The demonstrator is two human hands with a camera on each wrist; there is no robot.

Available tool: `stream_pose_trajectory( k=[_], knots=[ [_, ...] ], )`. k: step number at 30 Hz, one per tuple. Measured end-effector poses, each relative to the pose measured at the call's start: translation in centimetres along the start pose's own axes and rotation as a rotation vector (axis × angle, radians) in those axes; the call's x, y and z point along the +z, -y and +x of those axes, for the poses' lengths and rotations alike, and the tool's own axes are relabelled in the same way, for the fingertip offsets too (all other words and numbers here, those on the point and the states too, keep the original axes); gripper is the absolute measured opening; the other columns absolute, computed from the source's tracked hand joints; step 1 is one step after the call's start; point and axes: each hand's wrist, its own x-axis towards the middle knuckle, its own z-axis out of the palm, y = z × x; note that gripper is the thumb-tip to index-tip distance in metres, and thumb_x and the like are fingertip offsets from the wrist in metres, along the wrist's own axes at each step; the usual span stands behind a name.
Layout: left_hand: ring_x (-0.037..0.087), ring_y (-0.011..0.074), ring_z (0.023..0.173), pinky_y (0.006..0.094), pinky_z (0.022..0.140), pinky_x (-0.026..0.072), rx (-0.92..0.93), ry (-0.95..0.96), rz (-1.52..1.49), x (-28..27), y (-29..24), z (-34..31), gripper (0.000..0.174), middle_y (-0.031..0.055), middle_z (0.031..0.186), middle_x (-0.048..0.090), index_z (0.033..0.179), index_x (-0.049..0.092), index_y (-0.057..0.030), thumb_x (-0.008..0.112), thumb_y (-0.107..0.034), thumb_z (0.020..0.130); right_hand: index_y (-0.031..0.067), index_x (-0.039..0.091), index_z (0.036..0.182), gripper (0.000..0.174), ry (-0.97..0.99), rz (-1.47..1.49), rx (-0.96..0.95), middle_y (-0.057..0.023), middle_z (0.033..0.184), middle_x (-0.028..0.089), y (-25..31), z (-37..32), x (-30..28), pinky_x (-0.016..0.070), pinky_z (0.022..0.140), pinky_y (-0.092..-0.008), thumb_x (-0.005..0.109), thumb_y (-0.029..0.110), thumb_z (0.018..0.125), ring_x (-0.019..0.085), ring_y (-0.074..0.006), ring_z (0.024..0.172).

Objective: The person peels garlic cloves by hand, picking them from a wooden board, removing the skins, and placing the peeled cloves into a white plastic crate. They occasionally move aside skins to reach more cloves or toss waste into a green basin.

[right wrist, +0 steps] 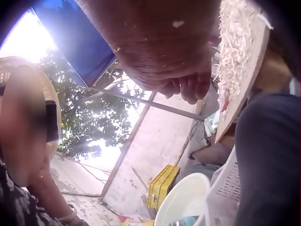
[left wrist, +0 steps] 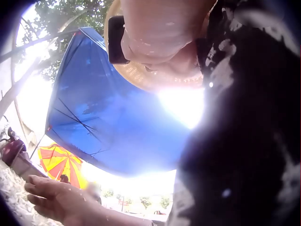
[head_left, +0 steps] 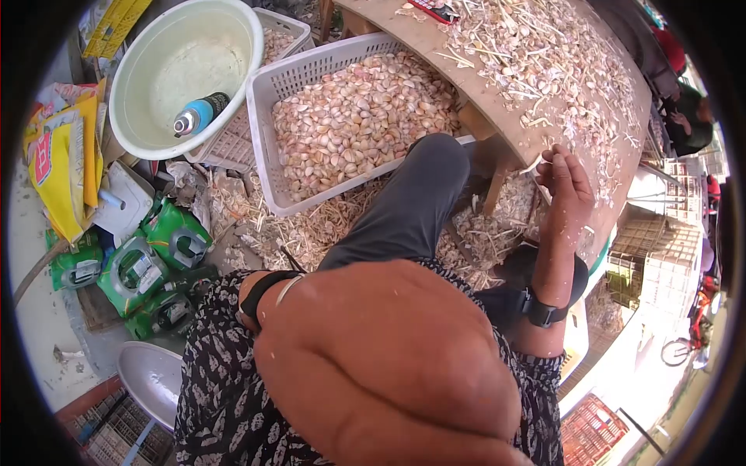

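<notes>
My left hand [head_left: 388,342] is raised right in front of the head camera and fills the lower middle of that view. In the left wrist view, the same hand [left wrist: 160,33] is up beside a straw hat [left wrist: 136,77] and a black box [left wrist: 116,40]; its fingertips are hidden, so I cannot tell if it grips anything. My right hand [head_left: 566,182] hovers at the edge of a wooden table [head_left: 435,46], fingers loosely bent and holding nothing visible. Garlic stems and skins [head_left: 544,70] cover the tabletop. Below it, a white crate [head_left: 263,147] holds many garlic cloves [head_left: 357,124].
A pale basin [head_left: 128,78] with a blue bottle [head_left: 200,115] inside stands left of the crate. Yellow bags [head_left: 58,171] and green packages [head_left: 136,272] lie farther left. My bent knee [head_left: 439,167] reaches the crate's near side. Stacked crates [head_left: 653,256] stand to the right.
</notes>
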Motion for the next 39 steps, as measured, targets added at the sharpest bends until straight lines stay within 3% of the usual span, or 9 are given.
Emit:
stream_pose_trajectory(
  k=[3, 7, 9, 16, 21, 23, 28, 31, 39],
  knots=[
    [0.043, 0.0143, 0.054, 0.0267, 0.052, 0.0377, -0.078, -0.471, 0.129, -3.9, 3.8, -0.5, 0.019, 0.0079, 0.081, 0.049, 0.101, 0.053, -0.0001, 0.044, -0.013, 0.091, -0.0008, 0.063, 0.103, 0.019, -0.182, -0.045, -0.054, -0.0072, 0.084, 0.065, 0.4, 2.7, -7.2, 0.0476, 0.059, -0.0219, 0.059, 0.010, 0.087, 0.059, -0.0109, 0.067],
    [0.051, 0.0154, 0.074, 0.0290, 0.068, 0.0427, -0.545, -0.809, 0.787, -17.2, 10.0, -6.9, 0.013, 0.0056, 0.082, 0.057, 0.093, 0.061, 0.0024, 0.054, -0.005, 0.085, -0.0006, 0.064, 0.100, 0.019, -0.442, -0.032, -0.044, -0.0065, 0.083, 0.065, 0.7, 6.1, -15.0, 0.0473, 0.058, -0.0221, 0.059, 0.011, 0.086, 0.058, -0.0102, 0.068],
    [0.058, 0.0203, 0.090, 0.0290, 0.077, 0.0457, -0.564, -0.041, 1.664, -22.7, 12.6, -9.4, 0.012, 0.0086, 0.094, 0.061, 0.090, 0.066, -0.0038, 0.057, -0.005, 0.082, -0.0006, 0.066, 0.098, 0.020, -0.531, -0.105, 0.000, -0.0063, 0.083, 0.065, 0.1, 8.0, -17.4, 0.0475, 0.059, -0.0233, 0.060, 0.012, 0.084, 0.059, -0.0106, 0.069],
    [0.061, 0.0127, 0.074, 0.0252, 0.067, 0.0477, -0.393, 0.151, 0.971, -7.1, 33.5, 13.6, 0.014, 0.0076, 0.086, 0.064, 0.093, 0.065, -0.0005, 0.060, -0.005, 0.080, 0.0060, 0.069, 0.095, 0.020, -0.450, -0.802, -0.171, -0.0128, 0.086, 0.067, -5.5, 16.2, -21.7, 0.0481, 0.072, -0.0296, 0.059, 0.015, 0.080, 0.064, -0.0214, 0.077],
    [0.064, 0.0238, 0.076, 0.0321, 0.066, 0.0502, -0.386, 0.574, 0.999, 2.4, 49.6, 20.7, 0.019, 0.0137, 0.088, 0.064, 0.095, 0.066, -0.0039, 0.060, -0.013, 0.080, 0.0077, 0.070, 0.091, 0.018, -0.454, -0.656, -0.082, -0.0122, 0.085, 0.067, -8.2, 21.0, -22.4, 0.0482, 0.071, -0.0304, 0.058, 0.015, 0.079, 0.064, -0.0224, 0.077],
    [0.063, 0.0304, 0.079, 0.0386, 0.067, 0.0498, -0.272, 0.814, 1.373, 4.3, 53.3, 20.8, 0.020, 0.0156, 0.086, 0.064, 0.096, 0.065, -0.0054, 0.059, -0.013, 0.079, 0.0087, 0.070, 0.089, 0.018, -0.492, -0.605, -0.130, -0.0118, 0.082, 0.067, -8.8, 22.4, -23.1, 0.0482, 0.069, -0.0301, 0.058, 0.015, 0.078, 0.063, -0.0213, 0.071],
    [0.065, 0.0286, 0.075, 0.0368, 0.066, 0.0513, -0.237, 0.798, 1.304, 4.4, 54.2, 19.4, 0.020, 0.0160, 0.083, 0.065, 0.089, 0.065, -0.0006, 0.059, -0.016, 0.079, 0.0047, 0.069, 0.093, 0.018, -0.409, -0.320, 0.112, -0.0074, 0.076, 0.066, -7.9, 22.3, -22.8, 0.0483, 0.061, -0.0256, 0.060, 0.013, 0.080, 0.060, -0.0134, 0.065],
    [0.057, 0.0088, 0.074, 0.0233, 0.066, 0.0472, -0.842, 0.287, 0.273, 3.8, 50.5, 18.8, 0.030, 0.0019, 0.080, 0.060, 0.116, 0.057, 0.0010, 0.055, -0.008, 0.087, 0.0011, 0.067, 0.097, 0.020, -0.283, -0.001, 0.174, -0.0037, 0.076, 0.064, -6.3, 20.6, -21.2, 0.0471, 0.057, -0.0220, 0.061, 0.012, 0.081, 0.057, -0.0088, 0.065],
    [0.057, 0.0146, 0.078, 0.0274, 0.074, 0.0471, -0.645, 0.020, -0.193, 6.5, 37.0, 16.3, 0.026, 0.0098, 0.092, 0.059, 0.114, 0.054, 0.0022, 0.054, -0.005, 0.089, -0.0008, 0.066, 0.096, 0.017, -0.114, 0.336, 0.007, -0.0011, 0.076, 0.062, -2.5, 14.9, -18.1, 0.0426, 0.053, -0.0198, 0.063, 0.010, 0.083, 0.053, -0.0065, 0.063]
  ],
)
